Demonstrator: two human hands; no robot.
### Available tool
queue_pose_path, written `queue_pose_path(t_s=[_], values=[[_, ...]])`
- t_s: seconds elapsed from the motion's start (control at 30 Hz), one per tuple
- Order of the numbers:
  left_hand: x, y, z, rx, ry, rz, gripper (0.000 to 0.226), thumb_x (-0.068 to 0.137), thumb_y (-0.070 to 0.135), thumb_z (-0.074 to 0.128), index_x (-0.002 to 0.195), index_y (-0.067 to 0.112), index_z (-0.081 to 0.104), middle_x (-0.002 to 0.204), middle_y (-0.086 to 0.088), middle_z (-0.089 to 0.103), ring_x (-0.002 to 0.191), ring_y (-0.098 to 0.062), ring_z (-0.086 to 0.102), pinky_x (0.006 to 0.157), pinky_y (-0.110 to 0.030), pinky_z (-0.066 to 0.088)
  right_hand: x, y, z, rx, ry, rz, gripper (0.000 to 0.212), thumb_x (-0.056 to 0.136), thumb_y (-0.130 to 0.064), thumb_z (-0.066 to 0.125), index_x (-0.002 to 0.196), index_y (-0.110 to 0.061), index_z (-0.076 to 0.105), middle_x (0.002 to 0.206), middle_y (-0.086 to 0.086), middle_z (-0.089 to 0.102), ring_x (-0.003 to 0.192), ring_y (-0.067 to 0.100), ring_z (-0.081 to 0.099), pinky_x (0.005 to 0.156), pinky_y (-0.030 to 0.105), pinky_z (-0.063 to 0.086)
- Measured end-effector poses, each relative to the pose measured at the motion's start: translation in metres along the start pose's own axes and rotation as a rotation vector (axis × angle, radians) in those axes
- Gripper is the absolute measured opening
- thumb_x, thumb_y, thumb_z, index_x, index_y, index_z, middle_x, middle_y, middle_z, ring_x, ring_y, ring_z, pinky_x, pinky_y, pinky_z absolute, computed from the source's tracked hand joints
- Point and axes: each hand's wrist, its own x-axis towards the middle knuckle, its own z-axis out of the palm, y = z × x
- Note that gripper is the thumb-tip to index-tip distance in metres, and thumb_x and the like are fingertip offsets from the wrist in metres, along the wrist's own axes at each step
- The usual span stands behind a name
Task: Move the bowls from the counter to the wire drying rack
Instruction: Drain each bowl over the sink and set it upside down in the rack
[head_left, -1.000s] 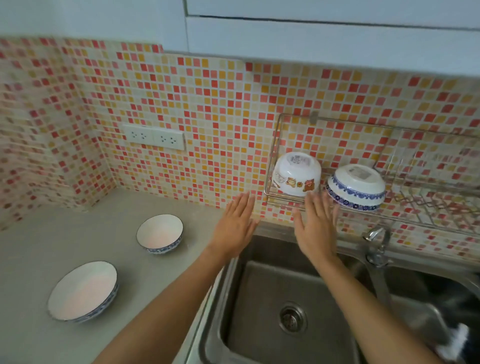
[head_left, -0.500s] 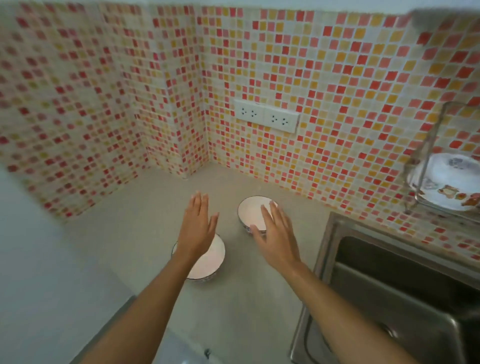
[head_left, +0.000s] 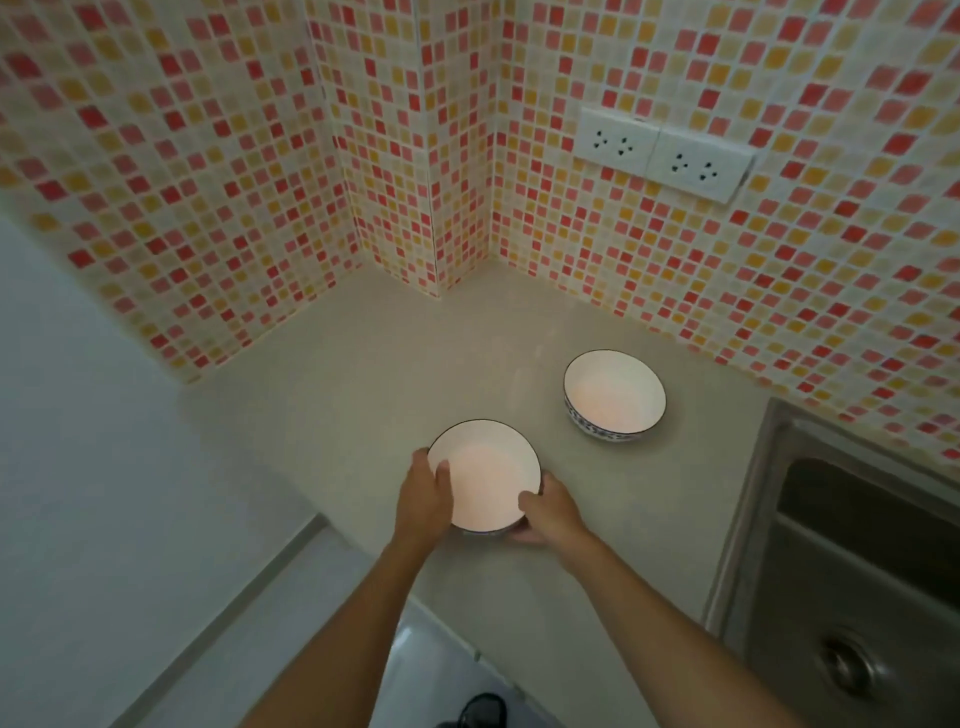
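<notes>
Two white bowls with dark rims stand upright on the beige counter (head_left: 363, 374). The near bowl (head_left: 485, 475) is held from both sides. My left hand (head_left: 423, 493) grips its left rim, thumb inside the rim. My right hand (head_left: 545, 512) grips its right rim, thumb over the edge and fingers under the side. The far bowl (head_left: 614, 396), with a blue pattern on its outside, stands free to the upper right. The wire drying rack is out of view.
A steel sink (head_left: 852, 561) with a drain lies at the right edge of the counter. Mosaic-tiled walls close the back and left corner, with a double power socket (head_left: 662, 153) on the back wall. The counter's front edge runs diagonally at lower left.
The view swung left from the rack to the counter corner. Both hands, flat and open above the bowls half a second ago, have come down and taken hold of the near bowl.
</notes>
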Motion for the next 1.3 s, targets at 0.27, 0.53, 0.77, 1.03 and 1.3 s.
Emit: queue_pose_path(t_s=[0.27,0.53,0.77,1.03,1.3], values=[[-0.012,0.054,0.029,-0.201,-0.193,0.058,0.034,0.102,0.031,0.031,0.127,0.017,0.049,0.120,-0.005,0.058,0.107,-0.024,0.053,0.087,-0.029,0.039,-0.031,0.008,-0.075,0.281,-0.058,0.030,0.045,0.079,0.001,0.051,0.120,-0.018,0.053,0.113,0.001,0.064,0.096,0.030,0.067,0.072,0.048,0.061],[-0.066,0.138,0.120,-0.243,-0.448,0.219,0.033,0.102,0.031,0.031,0.125,0.022,0.053,0.116,0.001,0.060,0.104,-0.019,0.054,0.086,-0.029,0.041,-0.080,0.037,-0.198,0.553,0.059,0.092,0.052,0.068,-0.012,0.061,0.119,-0.016,0.051,0.115,0.015,0.058,0.092,0.036,0.066,0.070,0.047,0.059],[-0.143,0.176,0.211,-0.230,-0.685,0.241,0.035,0.101,0.035,0.034,0.128,0.020,0.051,0.127,-0.007,0.057,0.112,-0.025,0.054,0.095,-0.044,0.049,-0.135,0.088,-0.300,0.770,0.099,0.152,0.036,0.083,-0.009,0.057,0.118,-0.018,0.054,0.124,0.014,0.056,0.106,0.037,0.060,0.073,0.046,0.058],[-0.221,0.170,0.275,-0.193,-0.749,0.430,0.030,0.099,0.044,0.033,0.118,0.040,0.056,0.117,0.009,0.063,0.110,-0.012,0.058,0.086,-0.024,0.052,-0.179,0.151,-0.380,0.778,0.214,0.150,0.059,0.057,-0.003,0.052,0.115,-0.013,0.054,0.121,0.014,0.050,0.102,0.039,0.060,0.079,0.050,0.059],[-0.245,0.098,0.307,0.554,-0.641,0.710,0.084,0.084,0.067,-0.001,0.150,0.019,0.019,0.157,-0.005,0.023,0.146,-0.018,0.016,0.118,-0.033,0.003,-0.188,0.195,-0.434,0.792,0.377,0.151,0.057,0.079,0.010,0.045,0.131,-0.015,0.044,0.120,0.012,0.047,0.099,0.036,0.056,0.082,0.052,0.058]])
